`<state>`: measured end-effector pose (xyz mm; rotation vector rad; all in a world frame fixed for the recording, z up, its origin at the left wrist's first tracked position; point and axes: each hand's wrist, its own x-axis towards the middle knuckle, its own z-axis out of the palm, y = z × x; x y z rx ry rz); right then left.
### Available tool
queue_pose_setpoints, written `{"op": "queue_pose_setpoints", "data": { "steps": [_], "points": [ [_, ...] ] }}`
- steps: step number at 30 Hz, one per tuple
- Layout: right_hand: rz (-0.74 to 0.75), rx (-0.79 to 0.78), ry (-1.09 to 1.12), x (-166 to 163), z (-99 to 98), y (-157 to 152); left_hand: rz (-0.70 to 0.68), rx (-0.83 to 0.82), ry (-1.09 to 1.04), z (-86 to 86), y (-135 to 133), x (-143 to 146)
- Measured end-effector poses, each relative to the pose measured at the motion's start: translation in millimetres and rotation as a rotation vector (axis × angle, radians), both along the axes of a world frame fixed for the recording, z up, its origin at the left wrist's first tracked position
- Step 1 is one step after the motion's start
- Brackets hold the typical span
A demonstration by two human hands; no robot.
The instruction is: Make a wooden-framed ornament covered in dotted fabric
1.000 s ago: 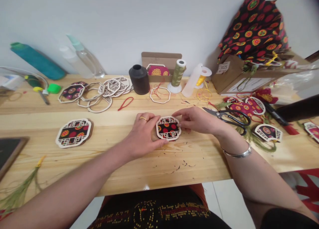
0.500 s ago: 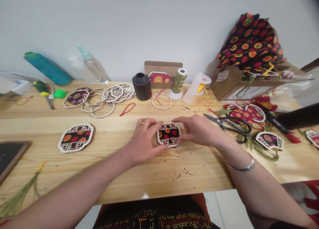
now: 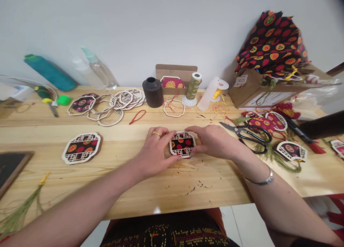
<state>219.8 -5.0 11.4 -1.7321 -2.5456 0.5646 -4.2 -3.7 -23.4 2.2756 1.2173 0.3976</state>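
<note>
Clamped from both sides: left hand [image 3: 154, 150] and right hand [image 3: 215, 141] pinched the frame [image 3: 182, 143], flat on the table [image 3: 188, 184] at mid-bench. Looked like squaring the fretwork over its fabric. Next move would need the edges kept aligned. Scissors [image 3: 248, 132] lay near the right hand, untouched.

The table [image 3: 80, 182] is pale wood, smooth and slightly glossy; the frame [image 3: 182, 144] is matt cut wood over printed cloth.
</note>
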Motion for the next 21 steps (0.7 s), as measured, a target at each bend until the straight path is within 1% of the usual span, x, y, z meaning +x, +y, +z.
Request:
{"op": "queue_pose_setpoints", "data": {
  "steps": [21],
  "points": [
    [-0.005, -0.060, 0.013, -0.3, 1.0, 0.9, -0.012, 0.019, 0.017, -0.2, 0.1, 1.8]
  ]
}}
